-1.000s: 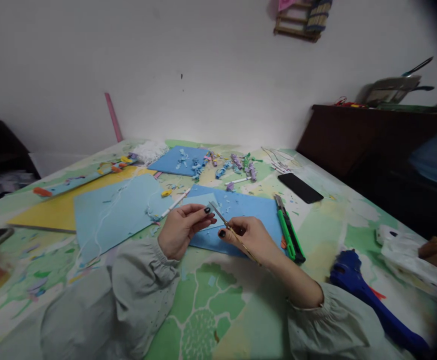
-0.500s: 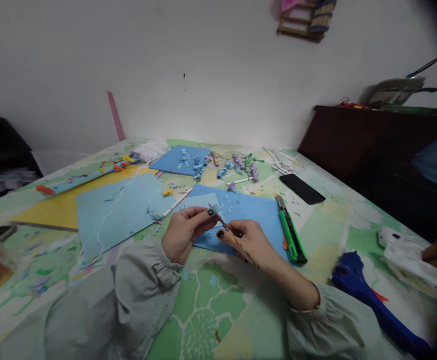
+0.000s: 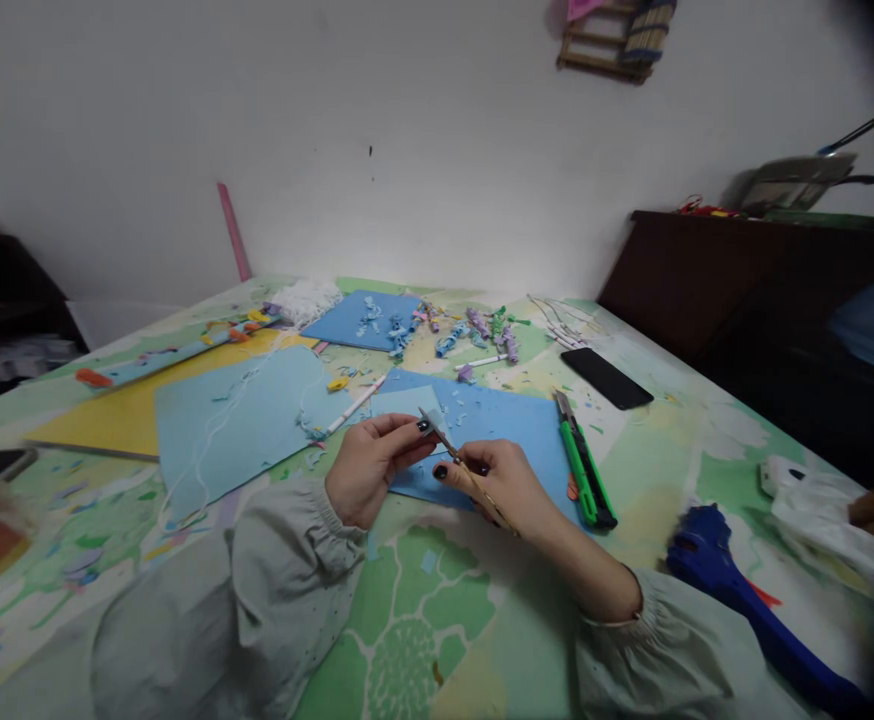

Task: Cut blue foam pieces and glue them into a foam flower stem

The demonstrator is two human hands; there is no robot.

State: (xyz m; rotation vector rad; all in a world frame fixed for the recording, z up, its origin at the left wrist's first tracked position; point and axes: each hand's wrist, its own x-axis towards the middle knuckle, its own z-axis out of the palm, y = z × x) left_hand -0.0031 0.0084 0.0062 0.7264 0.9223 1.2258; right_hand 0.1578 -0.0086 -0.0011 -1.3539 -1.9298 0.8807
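My left hand (image 3: 368, 465) pinches a small light-blue foam piece (image 3: 437, 418) between thumb and fingertips; the fingers partly hide it. My right hand (image 3: 503, 482) is closed around slim scissors (image 3: 485, 494) with gold-coloured handles. Their metal blades reach up and left to the piece at my left fingertips. Whether the blades are parted is too small to tell. Beneath both hands lies a blue foam sheet (image 3: 516, 425), with a smaller pale-blue sheet (image 3: 405, 402) and scattered blue scraps on it.
A green utility knife (image 3: 585, 468) lies right of my hands, its blade exposed. Beyond it is a black phone (image 3: 606, 378). A blue-handled tool (image 3: 737, 590) lies near my right sleeve. Light-blue foam (image 3: 246, 425) covers a yellow sheet (image 3: 96, 410) at left. Curled foam figures (image 3: 474, 325) lie behind.
The view shifts very slightly. Both hands, the foam piece and the scissors stay in almost the same position.
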